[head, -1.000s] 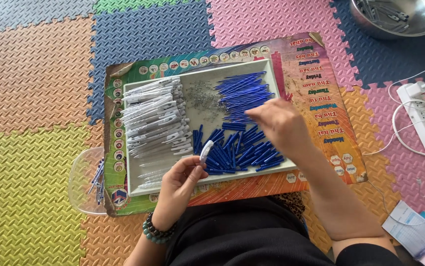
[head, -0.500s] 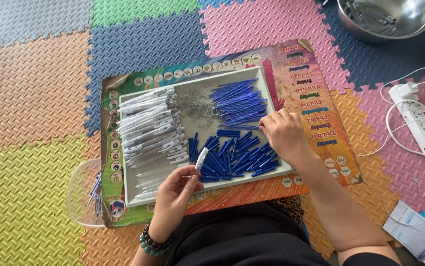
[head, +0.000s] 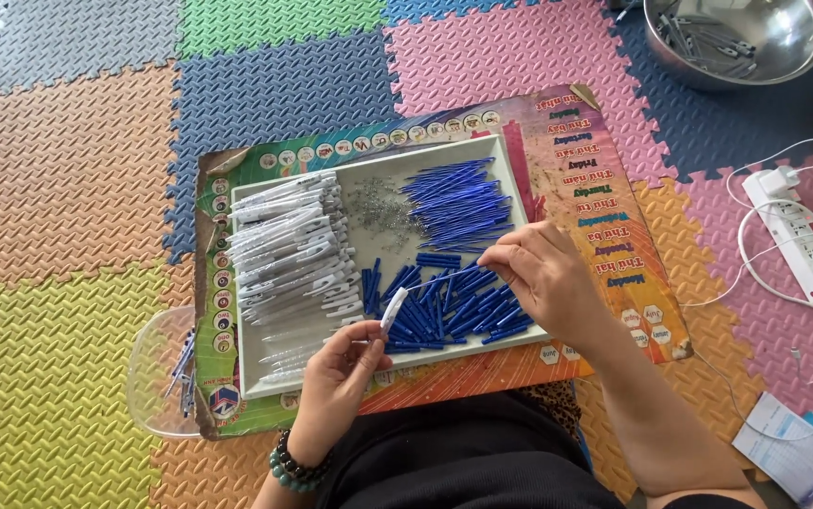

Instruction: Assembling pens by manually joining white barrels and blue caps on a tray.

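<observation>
Blue pen refill (head: 444,279) pinched in the right hand (head: 540,273), over the white tray (head: 517,179).
Left hand (head: 339,375) grasps a white pen barrel (head: 392,309), tilted up.

One head-worn camera looks steeply down — fairly close — over the tray (head: 510,151) on the foam floor mat (head: 67,170).

Bare forearms; green-and-dark beaded bracelet (head: 295,464) on left wrist; black garment (head: 463,457) over lap
</observation>
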